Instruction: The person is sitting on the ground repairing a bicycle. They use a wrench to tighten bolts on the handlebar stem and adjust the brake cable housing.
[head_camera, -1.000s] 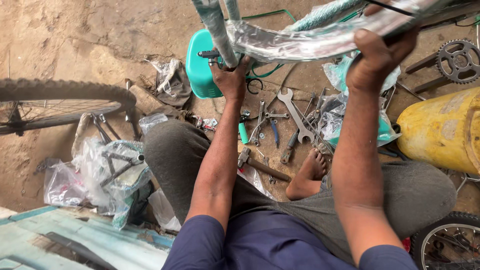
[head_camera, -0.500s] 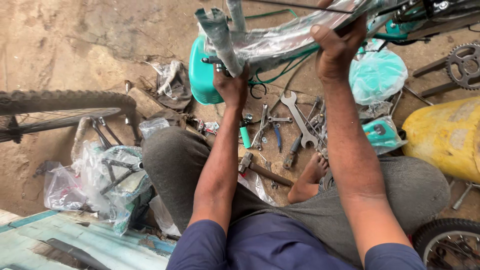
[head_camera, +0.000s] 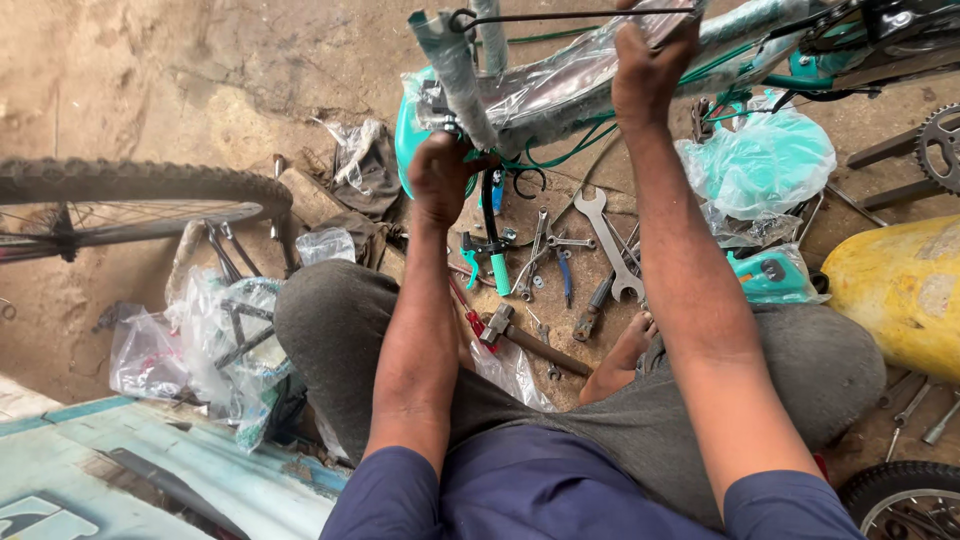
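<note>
Dirt floor (head_camera: 150, 80) spreads below me, littered with spanners (head_camera: 600, 240), a hammer (head_camera: 520, 335) and plastic bags (head_camera: 200, 340); a wheel (head_camera: 130, 205) lies to the left and a yellow drum (head_camera: 900, 290) to the right. I sit cross-legged with a teal, plastic-wrapped bike frame (head_camera: 560, 85) raised in front of me. My left hand (head_camera: 447, 180) is clenched around the frame's lower tube near the head end. My right hand (head_camera: 650, 70) grips the upper wrapped tube, fingers curled over it.
</note>
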